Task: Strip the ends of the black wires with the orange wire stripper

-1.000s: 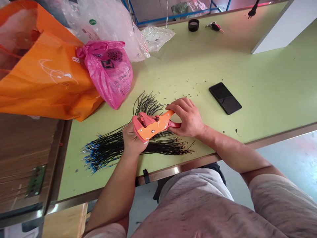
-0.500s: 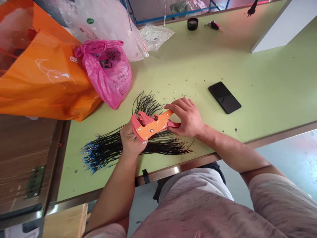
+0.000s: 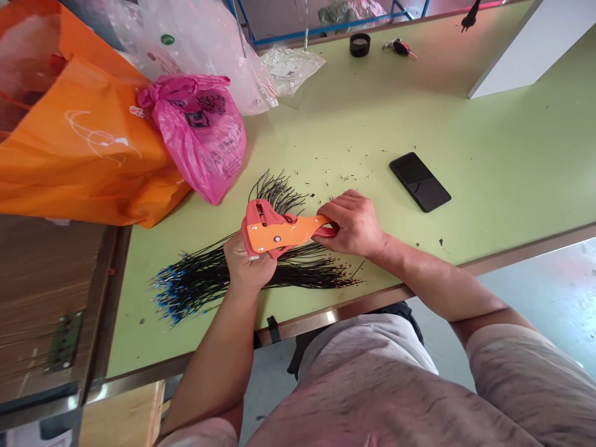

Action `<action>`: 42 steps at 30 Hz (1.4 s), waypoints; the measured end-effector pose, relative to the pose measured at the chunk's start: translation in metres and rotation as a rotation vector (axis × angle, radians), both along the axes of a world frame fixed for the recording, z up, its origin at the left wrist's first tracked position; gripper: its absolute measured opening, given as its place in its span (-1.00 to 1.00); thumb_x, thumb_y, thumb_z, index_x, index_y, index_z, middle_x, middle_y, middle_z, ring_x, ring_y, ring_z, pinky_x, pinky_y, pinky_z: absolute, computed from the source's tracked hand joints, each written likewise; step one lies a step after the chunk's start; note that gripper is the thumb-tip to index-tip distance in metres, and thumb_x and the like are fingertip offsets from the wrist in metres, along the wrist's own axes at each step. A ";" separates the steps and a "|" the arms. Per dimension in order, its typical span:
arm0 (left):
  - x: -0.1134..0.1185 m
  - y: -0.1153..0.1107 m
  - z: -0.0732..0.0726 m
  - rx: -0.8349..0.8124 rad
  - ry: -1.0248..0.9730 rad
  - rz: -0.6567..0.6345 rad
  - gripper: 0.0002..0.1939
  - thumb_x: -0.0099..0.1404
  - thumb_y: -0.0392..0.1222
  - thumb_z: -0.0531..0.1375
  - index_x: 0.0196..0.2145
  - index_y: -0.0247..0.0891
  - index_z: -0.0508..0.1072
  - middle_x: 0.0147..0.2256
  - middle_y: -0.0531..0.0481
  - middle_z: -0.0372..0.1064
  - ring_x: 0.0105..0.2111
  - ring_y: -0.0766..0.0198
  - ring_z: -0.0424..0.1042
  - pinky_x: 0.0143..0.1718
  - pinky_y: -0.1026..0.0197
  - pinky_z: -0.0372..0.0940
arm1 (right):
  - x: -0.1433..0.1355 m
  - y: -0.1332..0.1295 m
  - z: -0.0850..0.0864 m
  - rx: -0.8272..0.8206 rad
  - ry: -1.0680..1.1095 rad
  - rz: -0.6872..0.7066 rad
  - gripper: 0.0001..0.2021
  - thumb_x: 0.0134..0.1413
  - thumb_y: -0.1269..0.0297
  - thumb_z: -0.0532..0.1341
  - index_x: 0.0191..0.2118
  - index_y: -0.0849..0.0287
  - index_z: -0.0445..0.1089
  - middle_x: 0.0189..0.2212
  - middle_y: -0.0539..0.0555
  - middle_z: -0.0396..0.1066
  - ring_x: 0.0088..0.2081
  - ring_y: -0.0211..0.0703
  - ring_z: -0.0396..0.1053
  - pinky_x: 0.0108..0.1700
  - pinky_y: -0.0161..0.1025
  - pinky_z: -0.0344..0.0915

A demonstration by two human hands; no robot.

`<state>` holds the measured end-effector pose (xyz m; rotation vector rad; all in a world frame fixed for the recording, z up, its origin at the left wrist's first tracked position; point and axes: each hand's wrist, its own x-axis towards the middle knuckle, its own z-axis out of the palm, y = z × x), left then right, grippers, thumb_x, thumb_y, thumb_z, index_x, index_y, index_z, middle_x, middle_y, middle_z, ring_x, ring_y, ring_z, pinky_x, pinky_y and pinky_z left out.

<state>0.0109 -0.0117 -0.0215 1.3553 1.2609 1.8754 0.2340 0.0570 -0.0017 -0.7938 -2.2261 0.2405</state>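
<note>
My right hand point(image 3: 354, 222) is wrapped round the handles of an orange and red wire stripper point(image 3: 291, 233), squeezed nearly together. The stripper's red jaw end lies over my left hand point(image 3: 249, 264), which is closed just behind it. The jaws hide its fingertips, so what they hold does not show. Under both hands lies a bundle of black wires point(image 3: 305, 274), with blue ends at the left and copper-coloured ends at the right. Behind the stripper a second bunch of black wires point(image 3: 275, 191) fans out on the table.
A black phone point(image 3: 420, 181) lies on the green table point(image 3: 507, 161) at the right, near small scattered clippings point(image 3: 349, 177). Orange point(image 3: 93, 136) and pink point(image 3: 205, 133) bags stand at the left. A black ring-shaped part point(image 3: 360, 45), keys point(image 3: 400, 47) and a white panel point(image 3: 526, 49) are farther back.
My right hand has closed tighter, bringing the stripper's handles together. The stripper has tilted, its jaw end rising slightly and its handle end dropping. My left hand stays nearly in place.
</note>
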 end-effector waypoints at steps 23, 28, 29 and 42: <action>-0.006 0.003 -0.002 -0.135 0.092 0.039 -0.59 0.04 0.07 0.60 -0.43 -0.18 0.52 -0.44 0.04 0.54 -0.43 0.23 0.50 -0.30 0.16 0.55 | 0.000 0.001 0.001 -0.046 0.076 0.040 -0.50 0.29 0.02 0.32 0.23 0.15 0.43 0.01 0.22 0.53 0.04 0.11 0.42 0.10 0.07 0.42; -0.004 0.001 -0.005 -0.112 -0.012 0.003 -0.64 0.09 0.05 0.59 -0.39 -0.15 0.56 -0.36 -0.02 0.61 -0.33 0.15 0.60 -0.14 0.05 0.62 | 0.000 -0.002 0.004 -0.099 0.064 0.034 -0.48 0.28 -0.03 0.33 0.22 0.15 0.46 -0.01 0.22 0.54 0.01 0.11 0.43 0.08 0.06 0.43; -0.004 0.001 -0.006 -0.109 -0.008 -0.011 -0.63 0.09 0.08 0.58 -0.40 -0.15 0.55 -0.36 -0.02 0.61 -0.32 0.13 0.61 -0.13 0.04 0.63 | 0.000 -0.002 0.005 -0.111 0.056 0.035 -0.48 0.27 -0.02 0.34 0.22 0.15 0.46 -0.01 0.22 0.55 0.01 0.11 0.43 0.09 0.07 0.44; -0.006 0.003 -0.007 -0.043 0.134 0.019 -0.59 0.14 0.17 0.56 -0.40 -0.15 0.55 -0.39 0.03 0.61 -0.40 0.21 0.59 -0.23 0.16 0.61 | -0.002 -0.001 0.004 -0.095 0.044 0.025 -0.51 0.24 0.00 0.32 0.18 0.16 0.50 -0.05 0.21 0.56 -0.04 0.09 0.43 0.05 0.03 0.43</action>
